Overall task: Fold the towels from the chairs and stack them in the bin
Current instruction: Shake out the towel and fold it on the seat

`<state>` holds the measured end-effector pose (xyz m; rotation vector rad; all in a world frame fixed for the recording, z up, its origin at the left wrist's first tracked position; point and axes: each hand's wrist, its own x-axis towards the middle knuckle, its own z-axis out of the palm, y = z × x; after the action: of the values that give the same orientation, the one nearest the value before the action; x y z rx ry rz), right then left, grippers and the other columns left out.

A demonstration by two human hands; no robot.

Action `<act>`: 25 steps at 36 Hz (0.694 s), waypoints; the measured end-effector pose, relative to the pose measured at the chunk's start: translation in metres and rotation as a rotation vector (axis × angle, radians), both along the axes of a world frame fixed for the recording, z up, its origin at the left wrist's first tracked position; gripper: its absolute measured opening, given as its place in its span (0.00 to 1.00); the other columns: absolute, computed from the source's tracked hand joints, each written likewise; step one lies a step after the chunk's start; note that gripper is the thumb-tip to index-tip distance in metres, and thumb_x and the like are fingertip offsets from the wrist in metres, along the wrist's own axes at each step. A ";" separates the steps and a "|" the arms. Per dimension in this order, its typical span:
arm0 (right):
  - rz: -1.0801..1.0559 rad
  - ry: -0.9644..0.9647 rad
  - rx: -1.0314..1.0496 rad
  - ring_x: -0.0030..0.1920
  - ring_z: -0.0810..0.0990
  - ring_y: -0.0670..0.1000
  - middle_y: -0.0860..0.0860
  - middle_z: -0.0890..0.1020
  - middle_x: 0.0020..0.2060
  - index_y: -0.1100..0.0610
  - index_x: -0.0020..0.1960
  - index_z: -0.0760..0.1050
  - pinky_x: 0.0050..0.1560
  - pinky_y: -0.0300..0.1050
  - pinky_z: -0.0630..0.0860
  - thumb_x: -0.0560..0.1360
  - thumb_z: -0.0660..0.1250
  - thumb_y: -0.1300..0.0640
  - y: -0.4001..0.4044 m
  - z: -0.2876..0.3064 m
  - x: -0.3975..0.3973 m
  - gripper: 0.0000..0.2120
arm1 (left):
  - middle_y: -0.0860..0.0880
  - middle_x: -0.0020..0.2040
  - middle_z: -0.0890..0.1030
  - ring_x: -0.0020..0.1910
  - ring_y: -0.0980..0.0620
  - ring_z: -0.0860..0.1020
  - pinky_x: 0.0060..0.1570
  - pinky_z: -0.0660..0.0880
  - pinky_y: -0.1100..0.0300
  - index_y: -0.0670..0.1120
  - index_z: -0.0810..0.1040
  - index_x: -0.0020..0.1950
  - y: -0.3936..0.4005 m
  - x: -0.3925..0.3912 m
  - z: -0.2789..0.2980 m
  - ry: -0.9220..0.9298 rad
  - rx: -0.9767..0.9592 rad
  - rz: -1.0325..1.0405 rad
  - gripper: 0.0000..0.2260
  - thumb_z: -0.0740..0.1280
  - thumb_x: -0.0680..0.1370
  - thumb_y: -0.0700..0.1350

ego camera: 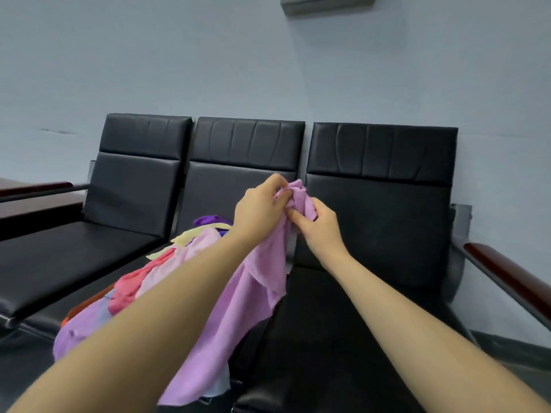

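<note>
Two bare forearms reaching in from the bottom edge, nearest the camera, meeting at centre. Behind them, a row of three black padded chairs (pixel 378 222) joined side by side against a pale grey-blue wall (pixel 208 55), with dark red-brown wooden armrests (pixel 507 272) at the outer ends. A grey box-like fixture (pixel 326 3) high on the wall, cut off by the top edge; no brand, label or writing readable anywhere.

On the middle seat, a loose heap of towels (pixel 155 272) in pale pink, coral red, yellow, lilac and deep purple, partly hidden behind the left forearm. Possibly an orange piece at the heap's lower left, too blurred to be sure.

Lifted above the gap between the middle and right chairs, a pink towel (pixel 250 293), bunched at the top and hanging down in a long crumpled drape. Left hand (pixel 259 211) with fingers curled, pinching the bunched top edge. Right hand (pixel 317 225) just beside it, thumb and fingers closed on the same bunched fabric, the two hands nearly touching.
</note>
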<state>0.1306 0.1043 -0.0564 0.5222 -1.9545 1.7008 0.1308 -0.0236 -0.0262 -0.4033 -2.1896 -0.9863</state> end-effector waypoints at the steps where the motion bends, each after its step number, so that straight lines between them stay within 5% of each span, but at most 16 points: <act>1: -0.028 -0.003 0.013 0.39 0.78 0.44 0.50 0.81 0.40 0.59 0.51 0.78 0.37 0.36 0.76 0.76 0.69 0.56 0.010 0.000 0.002 0.07 | 0.51 0.39 0.79 0.41 0.49 0.76 0.40 0.69 0.58 0.51 0.74 0.51 0.008 0.000 0.001 -0.001 -0.011 -0.022 0.08 0.61 0.80 0.53; 6: -0.187 -0.048 -0.024 0.35 0.76 0.46 0.51 0.80 0.37 0.58 0.48 0.76 0.35 0.39 0.72 0.77 0.67 0.53 0.056 -0.008 0.004 0.08 | 0.52 0.42 0.79 0.43 0.51 0.78 0.45 0.76 0.53 0.48 0.73 0.55 0.054 -0.004 -0.011 -0.048 -0.012 -0.189 0.08 0.63 0.79 0.50; 10: -0.335 -0.087 -0.098 0.34 0.75 0.47 0.53 0.79 0.38 0.57 0.48 0.74 0.32 0.36 0.72 0.78 0.64 0.56 0.091 -0.017 0.004 0.04 | 0.52 0.46 0.77 0.44 0.52 0.77 0.44 0.74 0.58 0.45 0.70 0.58 0.088 -0.006 -0.030 -0.225 -0.100 -0.284 0.13 0.65 0.77 0.49; 15: -0.570 -0.131 -0.198 0.35 0.77 0.51 0.54 0.78 0.38 0.52 0.43 0.70 0.33 0.43 0.73 0.79 0.62 0.51 0.142 -0.025 -0.003 0.08 | 0.50 0.38 0.75 0.38 0.49 0.74 0.38 0.72 0.56 0.46 0.72 0.43 0.121 -0.018 -0.063 -0.486 -0.377 -0.278 0.11 0.66 0.75 0.53; 21: -0.747 -0.171 -0.226 0.37 0.76 0.50 0.51 0.75 0.38 0.56 0.49 0.69 0.35 0.43 0.75 0.81 0.57 0.52 0.185 -0.041 -0.009 0.08 | 0.51 0.36 0.75 0.37 0.48 0.74 0.34 0.67 0.58 0.48 0.70 0.39 0.160 -0.024 -0.077 -0.349 -0.489 -0.179 0.12 0.60 0.79 0.52; 25: -0.829 -0.195 -0.230 0.38 0.75 0.49 0.50 0.74 0.39 0.58 0.53 0.68 0.39 0.44 0.73 0.81 0.57 0.54 0.202 -0.045 -0.012 0.08 | 0.47 0.40 0.79 0.40 0.45 0.77 0.36 0.71 0.57 0.44 0.75 0.42 0.184 -0.028 -0.080 -0.309 -0.360 -0.173 0.13 0.59 0.79 0.51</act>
<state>0.1186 0.3060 -0.1017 -0.5011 -1.6963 1.4061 0.1024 0.1603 -0.1065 -0.6512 -2.6613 -0.7800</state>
